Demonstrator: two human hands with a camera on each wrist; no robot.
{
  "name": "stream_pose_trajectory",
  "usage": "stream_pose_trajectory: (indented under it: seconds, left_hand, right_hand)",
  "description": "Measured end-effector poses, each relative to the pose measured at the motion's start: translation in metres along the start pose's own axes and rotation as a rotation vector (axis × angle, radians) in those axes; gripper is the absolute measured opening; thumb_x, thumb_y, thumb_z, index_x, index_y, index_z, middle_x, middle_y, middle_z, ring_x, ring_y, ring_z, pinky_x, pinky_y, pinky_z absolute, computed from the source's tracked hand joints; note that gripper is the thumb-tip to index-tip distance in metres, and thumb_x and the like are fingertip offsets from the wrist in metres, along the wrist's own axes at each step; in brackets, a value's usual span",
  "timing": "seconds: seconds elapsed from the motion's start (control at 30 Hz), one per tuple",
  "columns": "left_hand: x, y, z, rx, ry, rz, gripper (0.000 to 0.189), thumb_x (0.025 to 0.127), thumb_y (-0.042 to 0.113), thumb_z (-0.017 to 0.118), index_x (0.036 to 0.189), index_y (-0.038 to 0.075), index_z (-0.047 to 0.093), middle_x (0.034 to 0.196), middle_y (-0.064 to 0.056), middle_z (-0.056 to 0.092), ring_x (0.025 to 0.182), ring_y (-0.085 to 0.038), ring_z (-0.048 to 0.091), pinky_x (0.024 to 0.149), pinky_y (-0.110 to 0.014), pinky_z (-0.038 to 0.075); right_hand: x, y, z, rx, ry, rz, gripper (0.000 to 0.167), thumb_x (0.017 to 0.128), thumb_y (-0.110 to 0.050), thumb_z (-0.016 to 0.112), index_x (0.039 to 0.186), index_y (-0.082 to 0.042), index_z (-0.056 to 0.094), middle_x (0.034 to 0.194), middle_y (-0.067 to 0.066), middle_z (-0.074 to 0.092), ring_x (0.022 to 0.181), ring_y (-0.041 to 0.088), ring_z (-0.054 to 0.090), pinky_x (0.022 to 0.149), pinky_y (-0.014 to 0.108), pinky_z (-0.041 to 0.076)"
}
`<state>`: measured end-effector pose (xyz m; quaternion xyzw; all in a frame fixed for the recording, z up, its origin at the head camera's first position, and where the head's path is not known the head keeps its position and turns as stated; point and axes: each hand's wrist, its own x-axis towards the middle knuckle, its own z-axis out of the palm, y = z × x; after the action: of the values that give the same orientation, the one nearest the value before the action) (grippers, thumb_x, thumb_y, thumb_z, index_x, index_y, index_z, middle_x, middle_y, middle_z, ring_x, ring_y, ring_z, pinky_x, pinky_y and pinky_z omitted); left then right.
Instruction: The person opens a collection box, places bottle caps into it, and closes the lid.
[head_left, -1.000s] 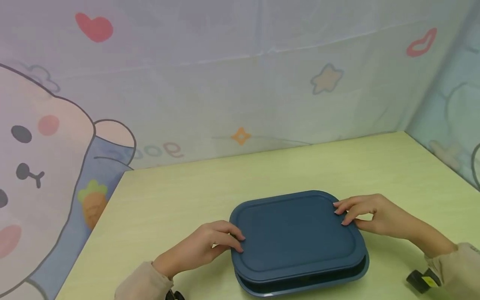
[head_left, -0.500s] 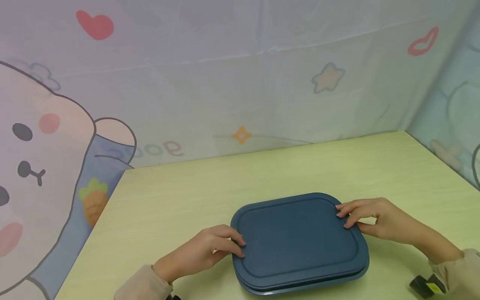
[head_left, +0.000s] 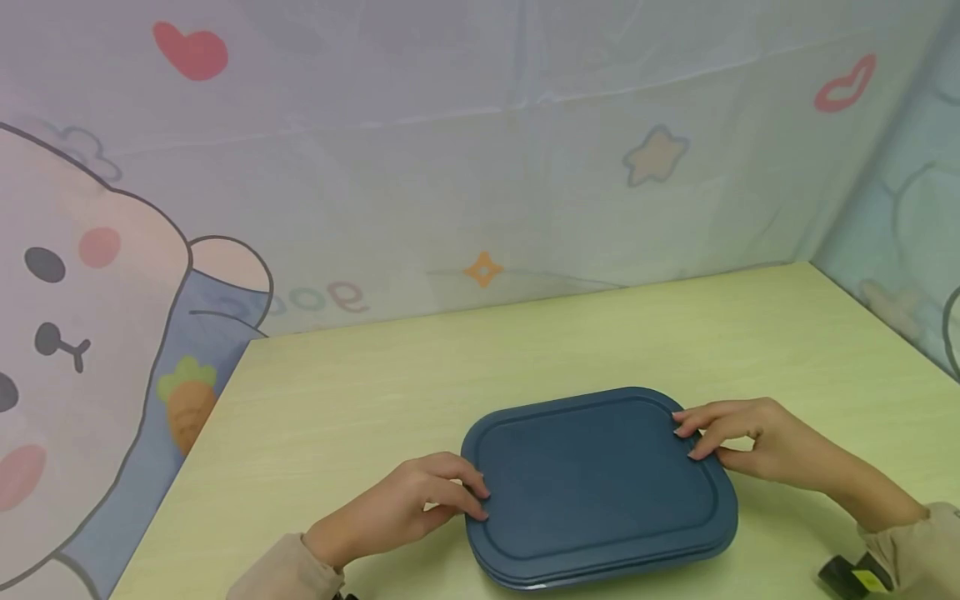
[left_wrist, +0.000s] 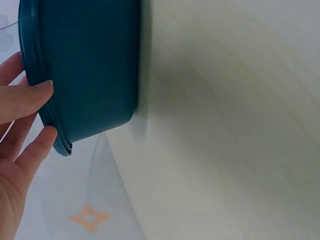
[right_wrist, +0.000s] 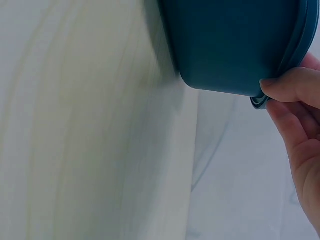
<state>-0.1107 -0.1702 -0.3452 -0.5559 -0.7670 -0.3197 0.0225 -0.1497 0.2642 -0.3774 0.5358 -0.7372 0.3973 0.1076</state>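
Note:
A dark blue rectangular lid (head_left: 596,475) with rounded corners covers a matching deep box (left_wrist: 90,70) on the table. In the head view the lid lies level along the box's near edge. My left hand (head_left: 423,504) pinches the rim at the left end, fingertips on top and thumb under the edge. At the opposite end my right hand (head_left: 753,437) grips the rim the same way. The right wrist view shows that thumb (right_wrist: 287,85) right at the rim, over the box's side wall. Whatever the box contains is hidden by the lid.
The box stands on a pale yellow-green table (head_left: 360,400), toward its near side. Behind the table hangs a printed cloth (head_left: 420,167) with a cartoon bear, hearts and stars. A second cloth (head_left: 915,217) borders the right side.
The lid has come down onto the box, and the dark gap along its near edge has closed. Both hands have lowered slightly with it, still holding the two ends.

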Motion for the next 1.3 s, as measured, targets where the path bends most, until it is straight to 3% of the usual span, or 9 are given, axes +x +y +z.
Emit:
stream_pose_trajectory:
  seconds: [0.27,0.33,0.47,0.57,0.73,0.87,0.97,1.07,1.3]
  left_hand:
    - [0.0,0.002,-0.002,-0.002,-0.016,0.022,0.029,0.077,-0.011,0.068,0.094,0.012,0.072,0.107,-0.002,0.061,0.101,-0.014,0.057,0.082,-0.016,0.047]
    - [-0.001,0.003,-0.003,-0.018,-0.026,-0.006,0.029,0.077,-0.01,0.068,0.095,0.012,0.072,0.107,-0.002,0.061,0.102,-0.014,0.057,0.083,-0.018,0.047]
    - [-0.001,0.005,-0.006,-0.073,-0.059,-0.069,0.031,0.079,-0.011,0.062,0.096,0.013,0.071,0.109,-0.001,0.061,0.105,-0.014,0.056,0.086,-0.023,0.047]
    - [0.003,0.009,-0.008,-0.09,-0.047,-0.141,0.029,0.082,-0.003,0.061,0.103,0.015,0.069,0.116,0.0,0.058,0.112,-0.015,0.051,0.09,-0.03,0.045]
    - [0.024,0.022,-0.001,0.044,-0.06,-0.374,0.05,0.091,0.035,0.059,0.138,0.022,0.045,0.148,0.001,0.027,0.14,-0.019,0.014,0.106,-0.052,0.025]
    - [0.04,0.029,0.015,0.194,-0.119,-0.491,0.073,0.09,0.053,0.049,0.15,0.022,0.02,0.156,-0.001,0.0,0.141,-0.022,-0.012,0.105,-0.065,0.008]
    - [0.048,0.03,0.026,0.286,-0.119,-0.519,0.079,0.09,0.059,0.044,0.15,0.017,0.017,0.156,-0.007,-0.001,0.14,-0.029,-0.011,0.102,-0.068,0.009]
    - [0.052,0.028,0.036,0.342,-0.139,-0.543,0.081,0.089,0.064,0.038,0.15,0.015,0.017,0.156,-0.01,0.001,0.14,-0.034,-0.007,0.101,-0.069,0.012]
    - [0.051,0.022,0.049,0.387,-0.16,-0.568,0.083,0.088,0.067,0.035,0.149,0.013,0.022,0.155,-0.014,0.0,0.14,-0.036,0.0,0.098,-0.072,0.015]
  right_hand:
    - [0.003,-0.006,-0.001,-0.046,-0.023,-0.015,0.017,0.092,-0.023,0.053,0.097,-0.019,0.069,0.107,0.009,0.065,0.117,0.006,0.052,0.083,0.015,0.047]
    - [0.004,-0.007,-0.001,-0.041,-0.033,-0.012,0.014,0.089,-0.012,0.059,0.097,-0.018,0.069,0.107,0.009,0.065,0.118,0.007,0.052,0.084,0.015,0.047]
    - [0.005,-0.007,-0.003,-0.032,-0.047,-0.005,0.048,0.069,0.02,0.068,0.099,-0.017,0.069,0.109,0.009,0.065,0.119,0.006,0.051,0.086,0.015,0.045]
    - [0.01,-0.01,-0.004,-0.063,-0.035,0.004,0.06,0.06,0.028,0.066,0.103,-0.014,0.068,0.115,0.008,0.062,0.12,0.006,0.049,0.088,0.013,0.043]
    - [0.029,-0.025,-0.001,-0.203,-0.065,0.122,0.053,0.075,0.002,0.072,0.124,-0.013,0.058,0.136,0.004,0.047,0.131,0.01,0.034,0.1,0.011,0.027]
    - [0.043,-0.036,0.013,-0.289,-0.148,0.207,0.063,0.081,-0.022,0.072,0.138,-0.017,0.045,0.147,0.004,0.032,0.138,0.021,0.019,0.107,0.023,0.018]
    - [0.05,-0.04,0.024,-0.338,-0.206,0.247,0.072,0.081,-0.036,0.071,0.143,-0.021,0.038,0.152,0.004,0.023,0.14,0.031,0.013,0.106,0.053,0.019]
    - [0.053,-0.04,0.033,-0.385,-0.254,0.259,0.078,0.08,-0.047,0.068,0.146,-0.024,0.032,0.154,0.005,0.016,0.14,0.036,0.01,0.09,0.072,0.022]
    - [0.053,-0.036,0.044,-0.429,-0.297,0.22,0.084,0.077,-0.057,0.065,0.146,-0.026,0.03,0.155,0.006,0.013,0.137,0.042,0.015,0.085,0.075,0.022]
